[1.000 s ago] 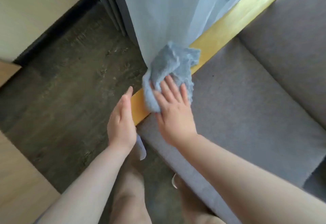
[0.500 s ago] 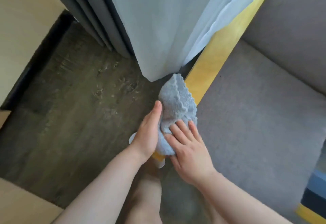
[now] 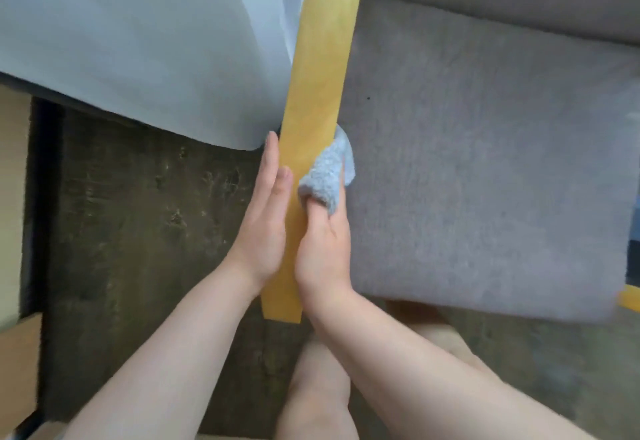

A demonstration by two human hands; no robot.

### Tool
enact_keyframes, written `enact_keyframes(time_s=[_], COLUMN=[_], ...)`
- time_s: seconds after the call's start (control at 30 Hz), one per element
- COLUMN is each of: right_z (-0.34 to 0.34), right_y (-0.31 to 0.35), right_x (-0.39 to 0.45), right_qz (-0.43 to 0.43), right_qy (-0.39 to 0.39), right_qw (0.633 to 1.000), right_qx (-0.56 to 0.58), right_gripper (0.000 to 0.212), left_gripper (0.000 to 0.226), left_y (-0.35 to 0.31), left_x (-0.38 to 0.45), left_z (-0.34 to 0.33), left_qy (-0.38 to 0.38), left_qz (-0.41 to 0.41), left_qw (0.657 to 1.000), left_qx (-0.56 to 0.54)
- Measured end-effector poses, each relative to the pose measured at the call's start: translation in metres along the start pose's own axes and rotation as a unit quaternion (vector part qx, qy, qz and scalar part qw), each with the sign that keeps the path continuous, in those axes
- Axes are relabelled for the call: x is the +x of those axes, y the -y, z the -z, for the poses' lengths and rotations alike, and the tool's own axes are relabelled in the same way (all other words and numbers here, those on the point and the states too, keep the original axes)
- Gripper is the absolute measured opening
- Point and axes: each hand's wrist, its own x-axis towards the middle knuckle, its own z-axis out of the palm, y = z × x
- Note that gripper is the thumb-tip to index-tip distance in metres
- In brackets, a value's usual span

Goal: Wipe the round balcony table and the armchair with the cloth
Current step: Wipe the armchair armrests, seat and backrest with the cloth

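The armchair has a yellow wooden armrest running from top centre down to the middle, and a grey seat cushion to its right. My right hand holds the bunched light blue cloth against the armrest's right side, its fingers tucked under the cloth. My left hand lies flat with straight fingers against the armrest's left side. The round table is out of view.
A pale sheer curtain hangs at the upper left, touching the armrest. Dark wood-look floor spreads below it. Light wooden furniture edges show at the far left. My bare knees are at the bottom.
The view has swung so the armrest now runs nearly vertical. The cloth moved from the top and left of the armrest to its right side, and my left hand let go of it.
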Motion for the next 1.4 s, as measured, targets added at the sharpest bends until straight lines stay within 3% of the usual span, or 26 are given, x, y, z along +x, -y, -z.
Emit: enact_keyframes(time_s=[0.03, 0.07, 0.1, 0.13, 0.17, 0.2, 0.23, 0.27, 0.3, 0.33, 0.37, 0.53, 0.67, 0.7, 0.87, 0.9, 1.0, 1.07, 1.13, 1.2, 1.27, 1.33, 1.37, 1.4], right_z=[-0.002, 0.006, 0.012, 0.024, 0.028, 0.029, 0.021, 0.010, 0.011, 0.008, 0.004, 0.017, 0.020, 0.021, 0.026, 0.026, 0.020, 0.014, 0.019, 0.045, 0.067, 0.075, 0.071, 0.063], right_y=[0.000, -0.001, -0.019, -0.028, -0.038, -0.033, -0.024, -0.017, -0.003, 0.010, 0.020, 0.041, 0.057, 0.057, 0.073, 0.078, 0.109, 0.131, 0.119, 0.099, 0.090, 0.101, 0.112, 0.123], right_x=[0.002, -0.011, -0.021, -0.031, -0.045, -0.053, -0.050, -0.031, -0.027, -0.012, 0.000, 0.002, 0.060, 0.065, 0.059, 0.076, 0.156, 0.191, 0.194, 0.179, 0.172, 0.204, 0.226, 0.246], right_qz=[0.007, 0.012, 0.069, 0.085, 0.025, -0.116, -0.101, -0.124, -0.130, -0.098, -0.049, -0.135, -0.199, -0.196, -0.278, -0.256, -0.081, 0.069, 0.206, 0.309, 0.353, 0.462, 0.486, 0.483], right_qy=[0.028, 0.126, 0.156, 0.167, 0.220, 0.210, 0.150, 0.067, 0.058, 0.049, 0.053, 0.103, 0.099, 0.102, 0.091, 0.106, 0.139, 0.122, 0.157, 0.260, 0.380, 0.416, 0.397, 0.349], right_qw=[0.999, 0.991, 0.985, 0.969, 0.942, 0.943, 0.960, 0.972, 0.983, 0.987, 0.994, 0.981, 0.966, 0.967, 0.943, 0.948, 0.983, 0.988, 0.932, 0.819, 0.727, 0.615, 0.593, 0.604], right_qx=[0.020, 0.037, 0.036, 0.161, 0.253, 0.231, 0.216, 0.188, 0.114, 0.115, 0.084, 0.096, 0.129, 0.126, 0.159, 0.153, 0.092, -0.057, -0.253, -0.409, -0.450, -0.485, -0.505, -0.529], right_gripper=[0.048, 0.035, 0.012, 0.057, 0.031, 0.037, 0.036, 0.049, 0.058, 0.059, 0.057, 0.039, 0.034, 0.034, 0.031, 0.031, 0.025, 0.029, 0.048, 0.055, 0.056, 0.051, 0.049, 0.049], left_gripper=[0.061, 0.059, 0.058, 0.058, 0.058, 0.058, 0.057, 0.056, 0.055, 0.055, 0.055, 0.055, 0.053, 0.054, 0.052, 0.052, 0.054, 0.054, 0.054, 0.056, 0.057, 0.056, 0.055, 0.055], left_y=[-0.002, -0.003, -0.005, -0.004, -0.006, -0.007, -0.009, -0.012, -0.016, -0.021, -0.028, -0.053, -0.056, -0.057, -0.055, -0.055, -0.054, -0.054, -0.054, -0.054, -0.058, -0.062, -0.062, -0.062], left_x=[0.000, 0.002, 0.007, 0.013, 0.020, 0.027, 0.033, 0.041, 0.050, 0.062, 0.075, 0.109, 0.117, 0.118, 0.116, 0.117, 0.117, 0.118, 0.116, 0.111, 0.105, 0.103, 0.104, 0.106], left_z=[-0.003, -0.006, -0.008, -0.010, -0.011, -0.013, -0.013, -0.013, -0.011, -0.010, -0.010, -0.044, -0.041, -0.039, -0.043, -0.043, -0.044, -0.045, -0.044, -0.042, -0.042, -0.043, -0.044, -0.043], left_qy=[-0.011, -0.022, -0.034, -0.048, -0.062, -0.075, -0.079, -0.073, -0.062, -0.055, -0.053, -0.112, -0.187, -0.201, -0.182, -0.189, -0.186, -0.192, -0.214, -0.246, -0.259, -0.239, -0.225, -0.210], left_qz=[-0.032, -0.073, -0.112, -0.141, -0.157, -0.171, -0.188, -0.209, -0.228, -0.242, -0.245, -0.229, -0.215, -0.203, -0.235, -0.224, -0.205, -0.207, -0.202, -0.197, -0.208, -0.223, -0.227, -0.226], left_qw=[0.996, 0.983, 0.962, 0.936, 0.907, 0.877, 0.851, 0.831, 0.818, 0.811, 0.809, 0.797, 0.886, 0.893, 0.866, 0.868, 0.864, 0.864, 0.878, 0.896, 0.903, 0.901, 0.897, 0.894], left_qx=[0.083, 0.168, 0.246, 0.319, 0.386, 0.442, 0.484, 0.510, 0.525, 0.530, 0.531, 0.547, 0.365, 0.349, 0.401, 0.401, 0.420, 0.418, 0.377, 0.311, 0.271, 0.286, 0.305, 0.326])
